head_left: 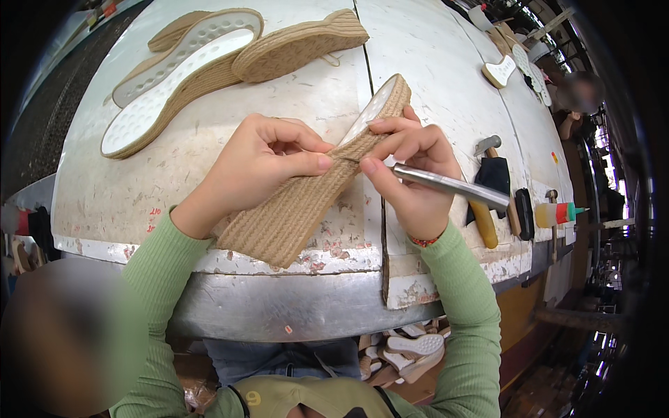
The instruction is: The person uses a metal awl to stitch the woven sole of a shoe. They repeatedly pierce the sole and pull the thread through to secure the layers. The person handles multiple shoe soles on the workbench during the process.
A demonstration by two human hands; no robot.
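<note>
A wedge shoe sole (279, 216) wrapped in tan braided rope lies tilted over the table's front edge, its white inner face partly showing at the far end. My left hand (268, 157) is closed, thumb and forefinger pinching at the sole's upper rope edge; whether a loose strand is between them is hidden. In my right hand (418, 167) is an awl-like tool with a silver metal handle (453, 187). Its thin tip meets the rope beside my left thumb. The right fingertips also rest against the sole's side.
Several more rope-wrapped soles (174, 90) lie at the far left of the white worktable (188, 132). On the right are a hammer (489, 148), a black cloth (493, 174), a yellow handle (483, 224) and a small glue bottle (557, 214). Below the table sit several white soles (414, 346).
</note>
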